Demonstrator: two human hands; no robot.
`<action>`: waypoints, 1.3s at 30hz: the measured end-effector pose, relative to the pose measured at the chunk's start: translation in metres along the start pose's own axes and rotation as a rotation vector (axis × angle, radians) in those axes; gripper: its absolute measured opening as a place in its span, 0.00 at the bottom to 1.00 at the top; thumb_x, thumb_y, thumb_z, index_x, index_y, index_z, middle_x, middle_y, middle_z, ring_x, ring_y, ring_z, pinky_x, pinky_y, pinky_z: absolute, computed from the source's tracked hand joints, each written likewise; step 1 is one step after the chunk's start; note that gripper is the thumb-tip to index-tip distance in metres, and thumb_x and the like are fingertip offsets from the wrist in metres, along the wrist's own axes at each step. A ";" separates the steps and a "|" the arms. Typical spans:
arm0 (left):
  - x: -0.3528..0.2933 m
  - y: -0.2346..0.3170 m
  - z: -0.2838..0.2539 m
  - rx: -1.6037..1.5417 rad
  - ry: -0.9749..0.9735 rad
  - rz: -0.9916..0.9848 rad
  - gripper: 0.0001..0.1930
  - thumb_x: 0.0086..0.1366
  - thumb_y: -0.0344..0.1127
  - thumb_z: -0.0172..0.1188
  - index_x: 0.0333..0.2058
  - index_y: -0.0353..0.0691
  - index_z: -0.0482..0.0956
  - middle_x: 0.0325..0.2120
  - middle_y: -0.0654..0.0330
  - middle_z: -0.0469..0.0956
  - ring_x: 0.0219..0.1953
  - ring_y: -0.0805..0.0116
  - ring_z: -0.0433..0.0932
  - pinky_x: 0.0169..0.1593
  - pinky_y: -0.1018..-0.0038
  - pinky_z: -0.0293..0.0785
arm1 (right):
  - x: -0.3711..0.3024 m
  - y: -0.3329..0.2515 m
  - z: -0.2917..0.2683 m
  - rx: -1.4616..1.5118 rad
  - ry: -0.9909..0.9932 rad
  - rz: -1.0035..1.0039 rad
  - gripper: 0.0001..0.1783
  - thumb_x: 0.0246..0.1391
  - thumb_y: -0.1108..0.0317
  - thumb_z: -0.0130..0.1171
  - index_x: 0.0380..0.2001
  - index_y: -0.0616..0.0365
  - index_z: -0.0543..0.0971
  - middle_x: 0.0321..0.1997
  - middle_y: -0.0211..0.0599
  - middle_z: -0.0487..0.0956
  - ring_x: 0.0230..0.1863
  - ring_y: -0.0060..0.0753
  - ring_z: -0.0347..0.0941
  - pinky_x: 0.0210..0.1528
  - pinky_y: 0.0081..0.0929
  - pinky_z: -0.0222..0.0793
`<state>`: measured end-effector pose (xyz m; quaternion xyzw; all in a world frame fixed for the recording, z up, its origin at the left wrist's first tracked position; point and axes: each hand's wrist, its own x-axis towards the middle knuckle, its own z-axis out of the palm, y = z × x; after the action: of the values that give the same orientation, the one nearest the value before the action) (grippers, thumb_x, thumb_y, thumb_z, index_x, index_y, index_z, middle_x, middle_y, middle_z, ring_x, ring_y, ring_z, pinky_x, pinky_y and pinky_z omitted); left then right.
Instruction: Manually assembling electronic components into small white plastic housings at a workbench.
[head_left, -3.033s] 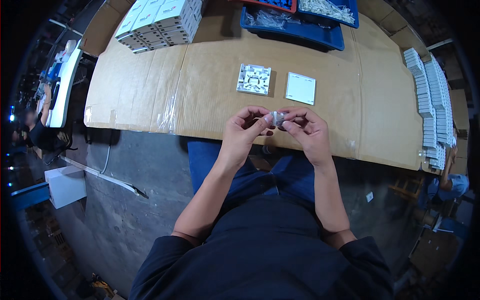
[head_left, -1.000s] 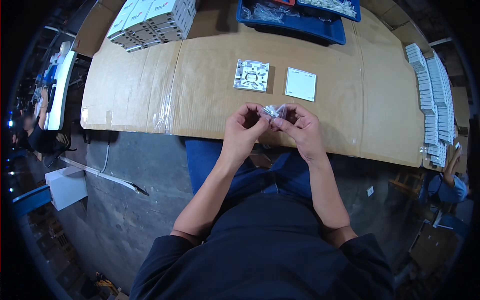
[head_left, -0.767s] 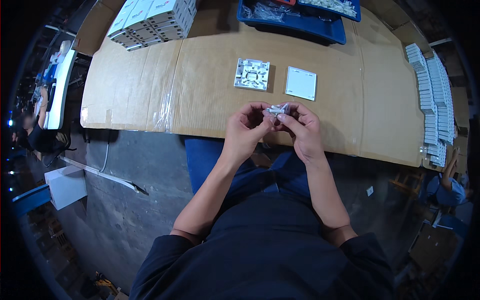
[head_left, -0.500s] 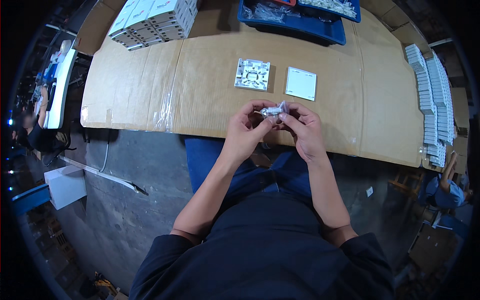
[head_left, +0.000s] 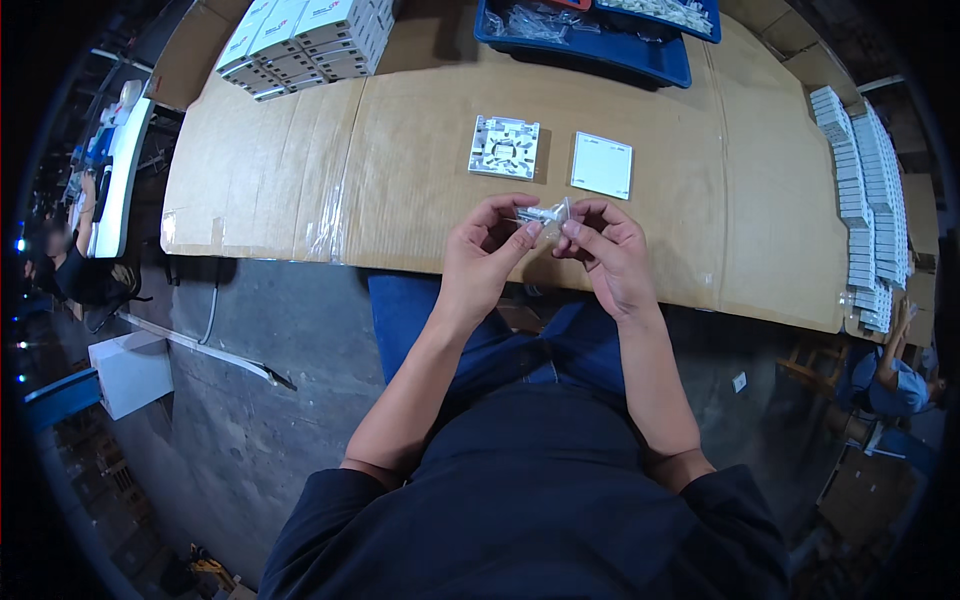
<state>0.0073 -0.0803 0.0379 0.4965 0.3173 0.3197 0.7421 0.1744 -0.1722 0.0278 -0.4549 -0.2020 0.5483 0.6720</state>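
Between my hands, over the near edge of the table, is a small clear plastic bag with small white and metallic parts in it. My left hand pinches its left end between thumb and fingers. The thumb and forefinger of my right hand close on its right end. The exact kind of the small parts is too small to make out. Just beyond my hands lies a square white plastic box base, its moulded inside facing up. To its right is a flat square white cover.
A cardboard sheet covers the table. White boxes are stacked at the far left. Blue trays at the back hold clear bags and small white parts. Stacked white pieces line the right edge. Other people work at both sides.
My hands have drawn slightly apart, and the small bag now shows more stretched out between them. The box base and the cover have stayed in place.
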 end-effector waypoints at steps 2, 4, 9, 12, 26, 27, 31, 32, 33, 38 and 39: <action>-0.001 0.001 0.003 -0.135 0.012 -0.019 0.16 0.68 0.27 0.65 0.53 0.35 0.79 0.39 0.63 0.80 0.40 0.78 0.77 0.48 0.78 0.75 | 0.001 0.000 0.001 0.052 -0.022 -0.013 0.09 0.63 0.74 0.64 0.45 0.64 0.80 0.39 0.35 0.83 0.39 0.25 0.81 0.43 0.29 0.82; -0.002 -0.002 0.003 -0.146 0.008 -0.041 0.16 0.68 0.26 0.65 0.53 0.35 0.78 0.39 0.64 0.80 0.40 0.78 0.76 0.47 0.79 0.74 | -0.002 0.001 0.002 0.031 -0.035 0.025 0.10 0.63 0.74 0.64 0.46 0.64 0.80 0.40 0.34 0.83 0.40 0.25 0.80 0.44 0.29 0.82; 0.000 -0.003 0.000 -0.135 -0.031 -0.096 0.16 0.68 0.25 0.64 0.54 0.35 0.78 0.39 0.65 0.79 0.40 0.79 0.75 0.46 0.80 0.72 | 0.000 0.003 0.002 -0.053 -0.013 0.032 0.11 0.63 0.75 0.63 0.47 0.63 0.79 0.40 0.34 0.82 0.39 0.24 0.79 0.45 0.28 0.81; 0.000 -0.004 -0.001 -0.128 0.013 -0.057 0.16 0.68 0.26 0.64 0.54 0.35 0.78 0.39 0.65 0.79 0.39 0.80 0.74 0.46 0.80 0.72 | 0.001 0.003 0.002 -0.021 -0.012 0.030 0.10 0.63 0.75 0.63 0.47 0.63 0.80 0.40 0.34 0.82 0.39 0.24 0.79 0.43 0.27 0.80; -0.001 0.006 0.007 0.072 -0.072 0.010 0.20 0.68 0.27 0.64 0.58 0.35 0.75 0.41 0.64 0.81 0.41 0.80 0.76 0.45 0.81 0.73 | 0.004 0.008 0.006 0.133 0.120 -0.028 0.07 0.66 0.72 0.60 0.45 0.61 0.80 0.40 0.33 0.82 0.38 0.24 0.79 0.40 0.25 0.78; -0.001 0.003 0.004 0.072 -0.072 0.010 0.20 0.68 0.27 0.64 0.58 0.35 0.75 0.41 0.64 0.81 0.41 0.80 0.76 0.45 0.81 0.73 | 0.004 0.010 0.004 0.097 0.125 -0.047 0.07 0.66 0.73 0.61 0.45 0.62 0.80 0.40 0.34 0.82 0.38 0.24 0.79 0.41 0.26 0.78; 0.004 -0.010 -0.006 0.261 -0.083 0.036 0.21 0.67 0.27 0.65 0.58 0.34 0.74 0.42 0.64 0.80 0.40 0.81 0.76 0.44 0.82 0.73 | 0.004 0.013 0.002 0.042 0.153 -0.081 0.08 0.65 0.75 0.61 0.46 0.63 0.79 0.41 0.34 0.81 0.39 0.24 0.78 0.41 0.26 0.78; 0.004 -0.010 -0.006 0.295 -0.085 0.045 0.21 0.67 0.27 0.65 0.58 0.34 0.74 0.43 0.64 0.80 0.40 0.81 0.76 0.44 0.82 0.72 | 0.004 0.013 0.003 0.041 0.155 -0.081 0.08 0.65 0.75 0.61 0.46 0.63 0.79 0.41 0.34 0.81 0.39 0.24 0.78 0.41 0.26 0.78; 0.003 -0.010 -0.005 0.294 -0.086 0.044 0.21 0.67 0.27 0.65 0.58 0.34 0.74 0.43 0.64 0.80 0.40 0.81 0.76 0.44 0.82 0.72 | 0.004 0.012 0.005 0.052 0.150 -0.091 0.09 0.65 0.76 0.61 0.47 0.63 0.79 0.41 0.34 0.81 0.40 0.24 0.78 0.41 0.26 0.78; 0.001 -0.006 -0.006 0.276 -0.066 0.090 0.21 0.65 0.25 0.64 0.57 0.36 0.77 0.43 0.64 0.79 0.38 0.80 0.75 0.45 0.80 0.72 | 0.005 0.013 0.005 0.067 0.122 -0.109 0.13 0.63 0.78 0.62 0.50 0.62 0.78 0.43 0.33 0.80 0.42 0.23 0.77 0.41 0.25 0.78; 0.002 -0.006 -0.005 0.276 -0.065 0.091 0.21 0.65 0.25 0.64 0.57 0.36 0.77 0.43 0.64 0.79 0.38 0.80 0.75 0.45 0.80 0.72 | 0.005 0.011 0.004 0.029 0.112 -0.089 0.14 0.62 0.79 0.63 0.50 0.62 0.78 0.43 0.33 0.80 0.43 0.22 0.77 0.41 0.25 0.78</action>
<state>0.0049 -0.0778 0.0307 0.6179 0.3113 0.2900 0.6612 0.1673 -0.1663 0.0198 -0.4656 -0.1763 0.4944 0.7125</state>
